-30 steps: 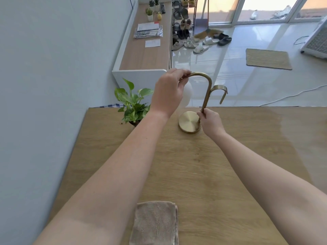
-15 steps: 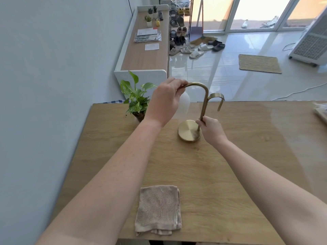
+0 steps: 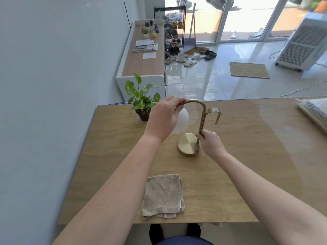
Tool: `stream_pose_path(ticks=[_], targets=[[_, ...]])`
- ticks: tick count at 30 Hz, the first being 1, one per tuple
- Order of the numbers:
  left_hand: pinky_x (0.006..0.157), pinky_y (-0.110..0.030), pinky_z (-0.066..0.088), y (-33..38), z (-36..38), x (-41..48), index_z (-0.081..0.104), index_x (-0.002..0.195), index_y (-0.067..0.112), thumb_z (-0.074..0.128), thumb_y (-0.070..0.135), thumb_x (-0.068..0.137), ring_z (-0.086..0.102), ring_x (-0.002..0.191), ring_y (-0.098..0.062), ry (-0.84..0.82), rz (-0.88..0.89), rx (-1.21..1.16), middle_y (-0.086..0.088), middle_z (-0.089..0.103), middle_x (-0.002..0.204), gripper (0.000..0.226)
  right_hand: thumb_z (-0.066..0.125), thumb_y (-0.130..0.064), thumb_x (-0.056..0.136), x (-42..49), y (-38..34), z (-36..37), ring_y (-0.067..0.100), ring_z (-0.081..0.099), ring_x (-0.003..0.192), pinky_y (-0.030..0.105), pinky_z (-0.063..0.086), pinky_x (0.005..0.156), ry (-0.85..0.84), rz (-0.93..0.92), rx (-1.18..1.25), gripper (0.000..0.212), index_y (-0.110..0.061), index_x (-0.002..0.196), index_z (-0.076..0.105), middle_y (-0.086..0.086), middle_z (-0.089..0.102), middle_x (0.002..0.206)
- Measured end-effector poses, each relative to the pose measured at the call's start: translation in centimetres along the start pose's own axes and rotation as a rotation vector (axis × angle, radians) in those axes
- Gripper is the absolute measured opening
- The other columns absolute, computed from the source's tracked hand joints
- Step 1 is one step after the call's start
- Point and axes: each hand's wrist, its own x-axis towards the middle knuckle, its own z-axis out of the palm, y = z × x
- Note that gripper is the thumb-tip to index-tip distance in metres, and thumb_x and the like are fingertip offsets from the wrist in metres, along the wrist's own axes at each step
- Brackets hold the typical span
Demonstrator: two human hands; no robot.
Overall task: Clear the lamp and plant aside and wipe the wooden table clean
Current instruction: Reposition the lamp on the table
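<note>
A brass lamp (image 3: 189, 145) with a round base, a curved neck and a white globe stands mid-table on the wooden table (image 3: 247, 156). My left hand (image 3: 163, 119) grips the top of the curved neck and hides part of the globe. Low on the stem, just above the base, my right hand (image 3: 209, 143) is closed around it. A small green plant (image 3: 142, 101) in a dark pot sits at the table's far left, beside my left hand. A folded beige cloth (image 3: 162, 195) lies near the front edge.
A wall runs along the table's left side. A wrapped flat package (image 3: 313, 110) lies at the table's far right edge. Beyond the table stand a low white bench (image 3: 143, 66), a shoe rack, scattered sandals, a floor mat and an air cooler (image 3: 304, 43).
The view has pulled back and tilted up, so more of the front edge and the whole cloth show. Both hands keep the same hold on the lamp, which stays in place.
</note>
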Motion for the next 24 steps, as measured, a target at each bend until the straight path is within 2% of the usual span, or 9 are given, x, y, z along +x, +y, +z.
stream_pose_path(ticks=[4, 7, 16, 21, 24], targets=[[0.092, -0.041, 0.059, 0.5, -0.1, -0.7, 0.075, 0.126, 0.014, 0.066, 0.016, 0.105, 0.071, 0.102, -0.015, 0.000, -0.002, -0.012, 0.003, 0.075, 0.113, 0.023, 0.058, -0.030, 0.109, -1.3, 0.2, 0.0, 0.028, 0.061, 0.076, 0.041, 0.045, 0.068, 0.010, 0.003, 0.009, 0.038, -0.008, 0.078, 0.057, 0.004, 0.066, 0.078], [0.095, -0.039, 0.058, 1.0, 0.0, -1.3, 0.075, 0.126, 0.015, 0.066, 0.016, 0.105, 0.070, 0.104, -0.014, -0.001, -0.007, -0.021, 0.004, 0.075, 0.113, 0.023, 0.058, -0.030, 0.109, -2.1, 0.6, -0.1, 0.028, 0.064, 0.080, 0.043, 0.051, 0.074, 0.022, 0.008, 0.013, 0.036, -0.005, 0.085, 0.063, 0.006, 0.069, 0.082], [0.099, -0.013, 0.046, 2.0, 0.5, -2.3, 0.076, 0.126, 0.014, 0.067, 0.014, 0.105, 0.066, 0.108, -0.010, -0.034, 0.013, -0.032, 0.004, 0.075, 0.116, 0.023, 0.057, -0.031, 0.109, -2.9, 1.9, 0.0, 0.027, 0.067, 0.087, 0.044, 0.054, 0.081, 0.032, 0.027, 0.022, 0.031, -0.005, 0.097, 0.071, 0.005, 0.073, 0.091], [0.099, -0.025, 0.053, 2.2, 0.9, -2.3, 0.077, 0.129, 0.016, 0.068, 0.015, 0.104, 0.069, 0.109, -0.010, -0.049, 0.010, -0.067, 0.005, 0.076, 0.116, 0.026, 0.058, -0.031, 0.109, -3.0, 2.2, 0.0, 0.024, 0.067, 0.087, 0.040, 0.050, 0.076, 0.020, 0.051, 0.042, 0.028, -0.010, 0.100, 0.073, 0.001, 0.073, 0.091], [0.101, -0.029, 0.053, 2.2, 0.9, -2.2, 0.076, 0.130, 0.017, 0.068, 0.015, 0.104, 0.068, 0.111, -0.009, -0.064, -0.012, -0.083, 0.005, 0.076, 0.117, 0.027, 0.058, -0.032, 0.109, -2.9, 2.3, 0.0, 0.023, 0.067, 0.088, 0.042, 0.053, 0.080, 0.007, 0.053, 0.039, 0.027, -0.011, 0.100, 0.073, 0.000, 0.073, 0.091]])
